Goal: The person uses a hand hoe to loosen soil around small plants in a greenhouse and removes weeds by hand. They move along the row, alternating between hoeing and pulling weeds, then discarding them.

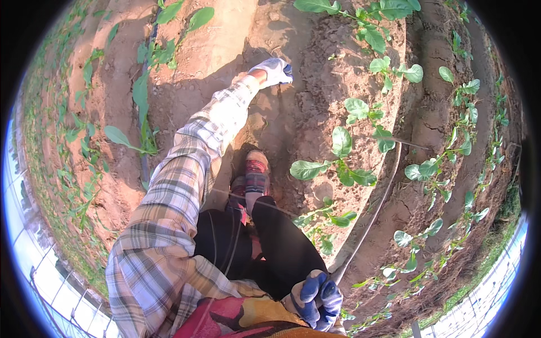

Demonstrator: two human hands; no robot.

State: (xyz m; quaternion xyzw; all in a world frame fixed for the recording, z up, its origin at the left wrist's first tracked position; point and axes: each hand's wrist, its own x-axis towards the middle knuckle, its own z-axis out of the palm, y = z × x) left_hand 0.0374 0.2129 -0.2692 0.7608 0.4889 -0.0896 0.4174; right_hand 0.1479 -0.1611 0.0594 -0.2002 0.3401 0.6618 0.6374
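Note:
My left hand (274,72), in a white and blue work glove, reaches out low over the bare soil (270,110) of the furrow. Its fingers look curled in, and whatever lies beneath them is hidden. Close to my body, my right hand (315,300) wears the same kind of glove, its blue-coated fingers wrapped around the near end of a long thin rod (375,216). The rod runs forward and right to a thin crosspiece (408,143) beside a leafy seedling (342,162). That seedling has broad green leaves and grows on the raised bed to the right.
Further seedlings (376,25) stand along the right bed, with another row (429,169) beyond. Larger plants (143,105) grow on the left beside a dark drip line (144,167). My shoes (257,169) are in the furrow. Wire fencing (63,287) shows at the lower left rim.

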